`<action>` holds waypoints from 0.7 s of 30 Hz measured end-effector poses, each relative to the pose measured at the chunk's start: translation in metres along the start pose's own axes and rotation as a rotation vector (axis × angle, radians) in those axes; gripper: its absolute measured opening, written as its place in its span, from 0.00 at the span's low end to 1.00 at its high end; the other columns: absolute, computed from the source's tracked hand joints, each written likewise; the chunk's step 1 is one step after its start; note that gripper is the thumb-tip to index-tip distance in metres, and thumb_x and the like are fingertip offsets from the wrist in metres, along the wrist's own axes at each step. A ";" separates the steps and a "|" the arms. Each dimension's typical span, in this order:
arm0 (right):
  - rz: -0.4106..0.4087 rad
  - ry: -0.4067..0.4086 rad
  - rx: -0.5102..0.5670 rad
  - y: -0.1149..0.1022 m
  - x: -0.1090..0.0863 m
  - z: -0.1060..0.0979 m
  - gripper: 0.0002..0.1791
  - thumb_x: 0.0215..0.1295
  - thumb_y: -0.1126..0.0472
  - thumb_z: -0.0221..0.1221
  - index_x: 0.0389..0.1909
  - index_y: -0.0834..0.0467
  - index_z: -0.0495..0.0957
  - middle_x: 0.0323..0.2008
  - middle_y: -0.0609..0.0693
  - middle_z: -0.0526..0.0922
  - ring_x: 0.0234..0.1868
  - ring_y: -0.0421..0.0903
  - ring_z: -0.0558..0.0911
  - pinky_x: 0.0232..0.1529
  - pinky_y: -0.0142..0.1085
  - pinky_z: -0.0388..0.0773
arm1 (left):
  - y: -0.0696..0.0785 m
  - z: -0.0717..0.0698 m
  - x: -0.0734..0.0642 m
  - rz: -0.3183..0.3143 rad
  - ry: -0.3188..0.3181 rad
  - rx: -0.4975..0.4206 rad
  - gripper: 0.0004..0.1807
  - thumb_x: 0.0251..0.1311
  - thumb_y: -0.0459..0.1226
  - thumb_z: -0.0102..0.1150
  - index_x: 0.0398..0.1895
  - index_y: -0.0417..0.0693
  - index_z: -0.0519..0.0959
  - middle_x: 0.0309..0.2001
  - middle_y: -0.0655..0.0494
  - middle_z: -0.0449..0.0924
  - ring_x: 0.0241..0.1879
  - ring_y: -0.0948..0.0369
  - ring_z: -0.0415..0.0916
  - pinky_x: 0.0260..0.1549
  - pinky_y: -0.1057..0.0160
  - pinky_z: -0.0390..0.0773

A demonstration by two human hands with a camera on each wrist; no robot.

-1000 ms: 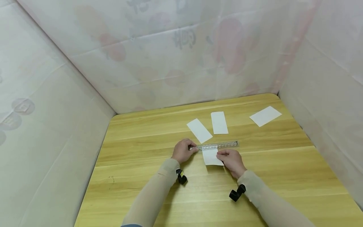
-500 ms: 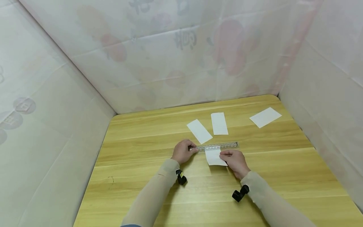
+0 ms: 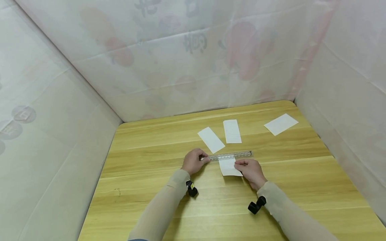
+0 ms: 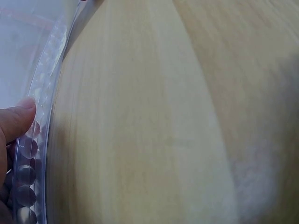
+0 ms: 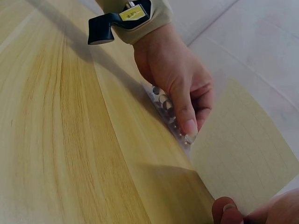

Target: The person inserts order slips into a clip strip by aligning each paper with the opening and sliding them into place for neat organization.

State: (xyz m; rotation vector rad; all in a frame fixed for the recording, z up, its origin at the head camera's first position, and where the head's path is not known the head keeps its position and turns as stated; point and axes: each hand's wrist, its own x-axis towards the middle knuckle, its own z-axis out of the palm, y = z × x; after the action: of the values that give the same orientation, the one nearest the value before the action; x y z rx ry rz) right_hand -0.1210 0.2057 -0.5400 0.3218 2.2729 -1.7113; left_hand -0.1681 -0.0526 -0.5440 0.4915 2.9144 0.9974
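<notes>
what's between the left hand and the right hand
Part of the clear plastic strip and most of the white paper that the right hand pinches, as the head view shows.

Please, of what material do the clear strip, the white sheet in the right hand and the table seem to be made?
Clear strip: probably glossy plastic; it is see-through and catches highlights.
White sheet: likely matte paper or thin card; it curves, without shine.
Table: wood or wood-look laminate, faint sheen; grain streaks suit either.
</notes>
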 end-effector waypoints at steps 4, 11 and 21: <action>0.001 -0.005 0.000 0.000 -0.001 0.000 0.16 0.66 0.60 0.61 0.49 0.66 0.80 0.50 0.60 0.79 0.46 0.50 0.78 0.40 0.34 0.77 | -0.002 0.000 -0.001 -0.005 -0.002 -0.002 0.09 0.59 0.49 0.64 0.36 0.56 0.85 0.34 0.68 0.77 0.33 0.69 0.73 0.36 0.67 0.74; 0.002 -0.003 0.010 0.002 0.001 -0.001 0.17 0.66 0.60 0.61 0.50 0.66 0.79 0.52 0.61 0.78 0.45 0.47 0.79 0.39 0.32 0.77 | -0.002 -0.001 -0.001 -0.009 0.004 -0.005 0.09 0.59 0.49 0.64 0.36 0.57 0.85 0.33 0.68 0.77 0.32 0.69 0.73 0.35 0.67 0.74; 0.020 -0.002 0.026 0.006 0.002 -0.005 0.18 0.66 0.59 0.61 0.51 0.66 0.79 0.51 0.60 0.78 0.45 0.46 0.78 0.39 0.31 0.77 | -0.003 0.001 -0.002 -0.005 0.013 -0.008 0.09 0.58 0.49 0.64 0.35 0.57 0.85 0.33 0.69 0.77 0.31 0.69 0.72 0.34 0.69 0.73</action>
State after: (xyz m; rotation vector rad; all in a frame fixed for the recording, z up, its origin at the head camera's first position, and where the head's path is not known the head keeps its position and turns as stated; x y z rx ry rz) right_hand -0.1213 0.2120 -0.5445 0.3472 2.2396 -1.7322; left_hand -0.1667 -0.0546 -0.5464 0.4788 2.9201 1.0151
